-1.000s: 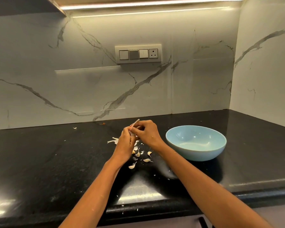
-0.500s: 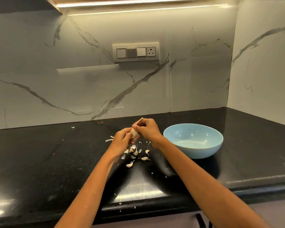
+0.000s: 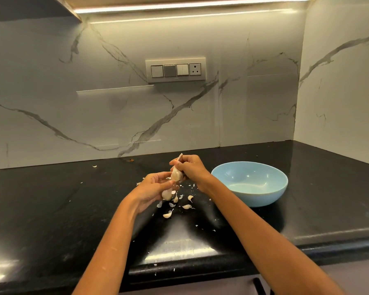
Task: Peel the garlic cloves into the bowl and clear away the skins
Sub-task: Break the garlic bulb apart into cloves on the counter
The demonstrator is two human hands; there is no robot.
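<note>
Worktop [image 3: 51,209], black and glossy, runs under both forearms and back to a marble wall [image 3: 94,113], which carries a switch plate [image 3: 175,70] high above the fingers. Bowl [image 3: 249,184], pale blue, sits on the worktop just beside the right hand [image 3: 192,170], on its outer side, apart from it; whether anything lies inside it cannot be told.

The right hand is raised a little above the left hand [image 3: 151,188], and the two nearly meet. The right fingers [image 3: 180,165] are curled tight and pinch the top of a garlic piece [image 3: 176,175], which hangs below them; a thin pale stalk [image 3: 180,156] sticks up past the knuckles. The left hand lies palm up, its fingers [image 3: 158,176] bent loosely round a second garlic piece [image 3: 167,194] that rests in the palm, while the thumb tip reaches toward the piece under the right fingers; whether they touch cannot be told.

Loose cloves [image 3: 168,214] lie on the worktop directly under and just nearer than both sets of fingers. Skins [image 3: 159,204], small white flakes, lie among them, with finer flecks strewn toward the near edge and one flake [image 3: 94,166] far off to the left by the wall.
</note>
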